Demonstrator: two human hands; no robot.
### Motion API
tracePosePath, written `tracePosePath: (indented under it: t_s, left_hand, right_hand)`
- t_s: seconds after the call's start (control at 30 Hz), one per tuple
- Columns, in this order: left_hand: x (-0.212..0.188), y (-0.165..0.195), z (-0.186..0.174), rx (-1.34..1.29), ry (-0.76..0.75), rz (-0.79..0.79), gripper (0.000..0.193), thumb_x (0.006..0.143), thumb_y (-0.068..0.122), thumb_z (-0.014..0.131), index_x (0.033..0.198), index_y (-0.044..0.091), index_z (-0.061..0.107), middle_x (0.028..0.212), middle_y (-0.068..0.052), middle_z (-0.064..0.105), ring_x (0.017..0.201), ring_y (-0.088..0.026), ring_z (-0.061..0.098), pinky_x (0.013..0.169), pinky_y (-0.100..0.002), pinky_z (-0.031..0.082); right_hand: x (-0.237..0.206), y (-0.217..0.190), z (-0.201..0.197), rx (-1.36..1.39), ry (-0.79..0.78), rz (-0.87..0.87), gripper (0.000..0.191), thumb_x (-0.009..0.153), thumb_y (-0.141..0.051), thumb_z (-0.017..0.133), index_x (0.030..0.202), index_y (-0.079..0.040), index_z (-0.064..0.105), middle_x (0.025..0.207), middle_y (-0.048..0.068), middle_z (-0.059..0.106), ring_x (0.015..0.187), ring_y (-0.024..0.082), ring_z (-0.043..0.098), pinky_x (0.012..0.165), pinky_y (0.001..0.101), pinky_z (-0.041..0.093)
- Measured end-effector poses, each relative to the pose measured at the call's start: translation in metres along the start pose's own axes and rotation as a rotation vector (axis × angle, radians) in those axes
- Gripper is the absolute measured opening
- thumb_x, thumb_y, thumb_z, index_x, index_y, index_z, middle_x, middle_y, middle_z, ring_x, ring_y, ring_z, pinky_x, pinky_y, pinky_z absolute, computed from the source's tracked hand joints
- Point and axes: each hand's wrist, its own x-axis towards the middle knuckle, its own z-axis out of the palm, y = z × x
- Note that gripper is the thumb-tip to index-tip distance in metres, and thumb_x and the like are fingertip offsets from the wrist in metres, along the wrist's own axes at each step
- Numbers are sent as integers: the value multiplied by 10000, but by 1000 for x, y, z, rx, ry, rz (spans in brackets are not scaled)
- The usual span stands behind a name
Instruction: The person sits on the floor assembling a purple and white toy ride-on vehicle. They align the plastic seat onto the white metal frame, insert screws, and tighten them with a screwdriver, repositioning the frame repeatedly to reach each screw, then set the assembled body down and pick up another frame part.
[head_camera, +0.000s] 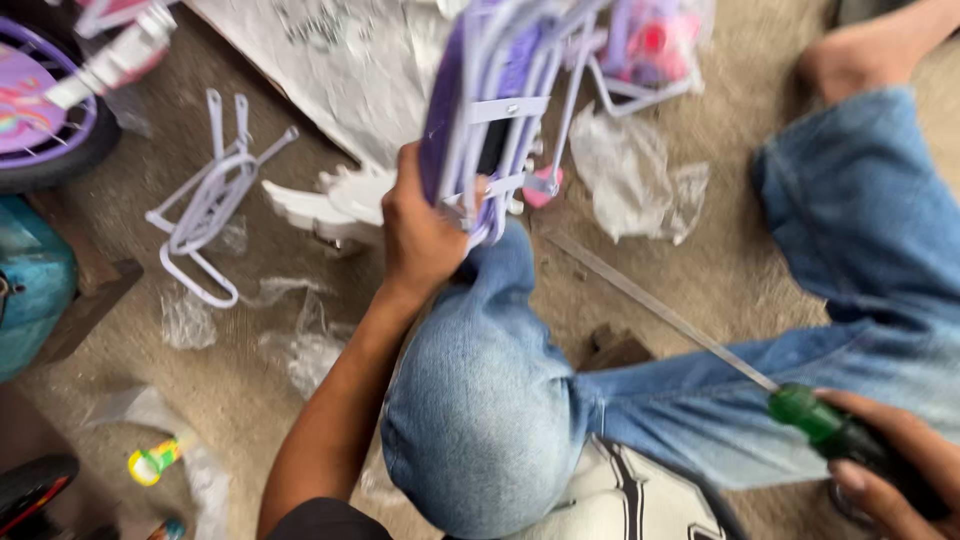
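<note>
Denim-clad knee fills the foreground as a person sits on a sandy dirt floor. Their left hand has its grip clenched on a purple-and-white wire basket, propped on the knee; the right hand grasps a green-handled screwdriver whose long shaft angles across the lap. White metal brackets, crumpled plastic bags and a purple child's bicycle wheel lie scattered around.
</note>
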Motion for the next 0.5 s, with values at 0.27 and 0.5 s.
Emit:
tracePosePath:
  t_s: [0.27,0.5]
  left_hand:
    - [27,-14,6,-934,58,-424,350,981,258,708,1190,-15,646,997,-93,702,874,-184,694,766,-321,581]
    - [18,-12,18,-1222,-18,-475,352,1049,315,621,1161,-15,670,1012,-87,716,899,-160,703,798,-299,570]
  right_hand:
    - [140,29,86,-323,303,-240,490,924,-230,655,1359,-41,534,1200,251,633,1087,442,636,913,494,529]
    - [194,25,122,-616,-36,-57,554,894,-267,675,1388,-105,483,1182,221,604,1109,422,628,866,516,555]
